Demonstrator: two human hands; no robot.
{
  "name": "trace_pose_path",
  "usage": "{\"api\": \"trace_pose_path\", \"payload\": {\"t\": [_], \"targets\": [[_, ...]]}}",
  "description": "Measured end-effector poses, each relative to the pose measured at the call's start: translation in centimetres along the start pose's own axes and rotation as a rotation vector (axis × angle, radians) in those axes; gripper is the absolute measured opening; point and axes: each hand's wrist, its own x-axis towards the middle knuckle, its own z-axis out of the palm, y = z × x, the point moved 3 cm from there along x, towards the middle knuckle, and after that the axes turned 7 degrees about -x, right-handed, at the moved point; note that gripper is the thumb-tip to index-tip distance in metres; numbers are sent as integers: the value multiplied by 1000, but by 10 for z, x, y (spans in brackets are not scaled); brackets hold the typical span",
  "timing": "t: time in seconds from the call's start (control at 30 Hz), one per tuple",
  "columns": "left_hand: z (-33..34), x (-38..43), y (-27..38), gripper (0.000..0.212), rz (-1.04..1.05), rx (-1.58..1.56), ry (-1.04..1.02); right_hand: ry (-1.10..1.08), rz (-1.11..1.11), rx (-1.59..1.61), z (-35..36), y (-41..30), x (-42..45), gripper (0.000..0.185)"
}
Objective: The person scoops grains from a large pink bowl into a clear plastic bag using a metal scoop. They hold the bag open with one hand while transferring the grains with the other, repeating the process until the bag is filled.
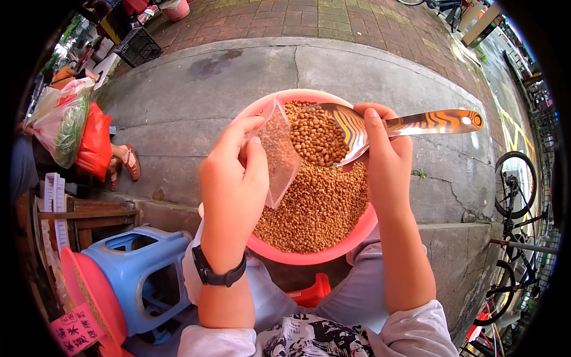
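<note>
A small clear plastic bag (280,165) is gripped at its left edge between the thumb and fingers of my left hand (234,167). My right hand (384,145) holds a large metal serving spoon (432,122) near where the handle meets the bowl. Brown beans or seeds (319,138) heap the spoon's bowl, right beside the bag; whether any touch its mouth I cannot tell. Both hands are above a pink plastic basin (308,259) between my knees. Loose brown seeds (316,214) fill much of it, partly hidden by the bag and spoon.
At left stand a blue plastic stool (134,250) and a pink container (96,285) of grain with a handwritten sign (78,329). A person's sandalled foot (130,163) and plastic bags (67,129) are beyond. Bicycles (515,187) stand right; a black crate (138,47) sits far left.
</note>
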Motion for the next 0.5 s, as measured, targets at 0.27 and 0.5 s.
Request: {"api": "trace_pose_path", "payload": {"t": [0.27, 0.5], "targets": [[15, 2, -9, 22, 139, 6, 6, -3, -66, -62, 15, 4, -14, 17], [25, -2, 0, 24, 41, 73, -83, 70, -646, -482, 23, 16, -21, 18]]}}
